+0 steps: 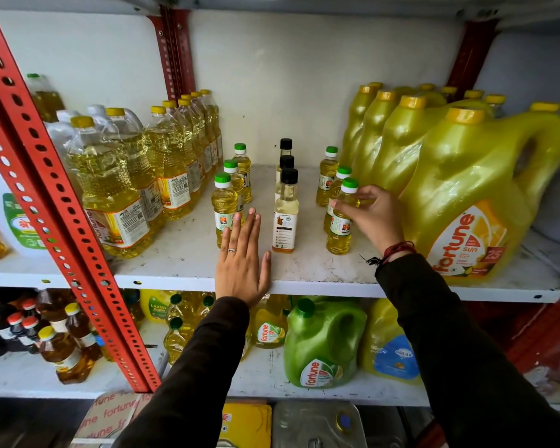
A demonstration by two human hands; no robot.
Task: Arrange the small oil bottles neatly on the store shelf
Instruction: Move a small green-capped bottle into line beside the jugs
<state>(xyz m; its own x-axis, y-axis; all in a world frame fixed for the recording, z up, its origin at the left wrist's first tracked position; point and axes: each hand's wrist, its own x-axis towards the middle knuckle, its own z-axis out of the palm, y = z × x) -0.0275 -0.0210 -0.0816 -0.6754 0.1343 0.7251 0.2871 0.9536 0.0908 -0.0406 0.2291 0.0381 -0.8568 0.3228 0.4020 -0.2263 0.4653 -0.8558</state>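
Note:
Small oil bottles stand in three short rows on the white shelf (181,263). The left row has green-capped yellow bottles (224,202), the middle row black-capped pale bottles (285,218), the right row green-capped bottles too. My right hand (374,218) grips the front right bottle (340,234) around its shoulder. My left hand (243,263) lies flat and open on the shelf's front edge, its fingertips touching the front left bottle, between the left and middle rows.
Large clear oil bottles (110,189) crowd the shelf's left side, big yellow jugs (459,195) its right. A red perforated upright (46,176) slants across the left. The lower shelf holds a green jug (320,347) and more bottles.

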